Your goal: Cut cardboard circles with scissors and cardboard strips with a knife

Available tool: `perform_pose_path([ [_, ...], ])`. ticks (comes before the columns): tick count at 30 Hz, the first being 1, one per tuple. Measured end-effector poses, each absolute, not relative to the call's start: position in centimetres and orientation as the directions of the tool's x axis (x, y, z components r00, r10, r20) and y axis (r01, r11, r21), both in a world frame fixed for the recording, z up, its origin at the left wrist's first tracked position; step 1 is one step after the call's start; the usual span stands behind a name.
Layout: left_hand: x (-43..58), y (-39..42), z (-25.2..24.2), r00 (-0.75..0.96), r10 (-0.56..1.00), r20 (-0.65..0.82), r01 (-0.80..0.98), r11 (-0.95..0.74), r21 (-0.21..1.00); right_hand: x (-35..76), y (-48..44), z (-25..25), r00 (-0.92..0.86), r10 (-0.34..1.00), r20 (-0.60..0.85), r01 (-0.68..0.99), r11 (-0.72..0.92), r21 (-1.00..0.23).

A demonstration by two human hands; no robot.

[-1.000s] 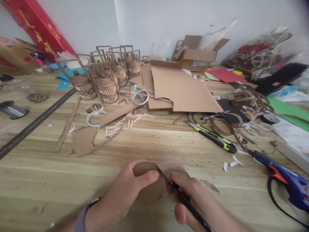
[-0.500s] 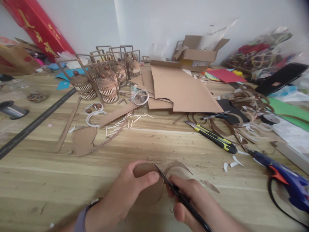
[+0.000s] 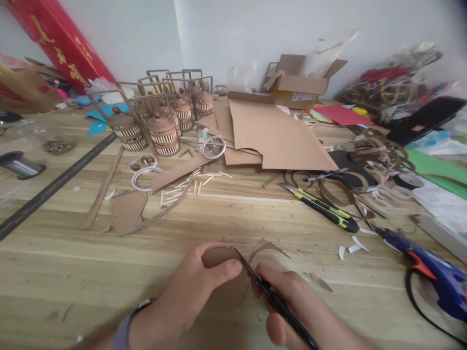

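My left hand (image 3: pixel 204 277) is closed round a brown cardboard disc (image 3: pixel 228 294), its thumb lying across the upper face. In my right hand (image 3: pixel 292 301) is a pair of black scissors (image 3: pixel 272 294), with the blades at the disc's upper right edge. A thin curved cardboard offcut (image 3: pixel 268 247) curls away beside the blades. Another small cardboard scrap (image 3: pixel 320 281) lies on the table to the right of it.
Beyond my hands lie a yellow-black utility knife (image 3: pixel 321 206), cardboard sheets (image 3: pixel 277 131) and small wooden sticks (image 3: pixel 182 187). Lidded lantern-like models (image 3: pixel 163 136) stand at the back left. A blue glue gun (image 3: pixel 423 257) with its cable rests at the right.
The curved offcut has shifted slightly and looks narrower. My right thumb has moved a little at the scissors' handle. My left hand keeps its hold on the disc.
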State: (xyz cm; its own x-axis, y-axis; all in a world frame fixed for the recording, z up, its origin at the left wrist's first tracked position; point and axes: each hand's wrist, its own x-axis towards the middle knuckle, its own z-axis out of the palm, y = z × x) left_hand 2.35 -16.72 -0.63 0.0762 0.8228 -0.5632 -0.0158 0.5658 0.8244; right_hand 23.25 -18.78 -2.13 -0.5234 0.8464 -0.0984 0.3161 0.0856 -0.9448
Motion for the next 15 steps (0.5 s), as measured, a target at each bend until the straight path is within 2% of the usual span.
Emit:
perform_pose_path([
  [15, 2.3, -16.66, -0.82, 0.044, 0.806, -0.591, 0.043, 0.589, 0.807, 22.82, -18.64, -1.8, -0.514, 0.847, -0.133, 0.375, 0.082, -0.923],
])
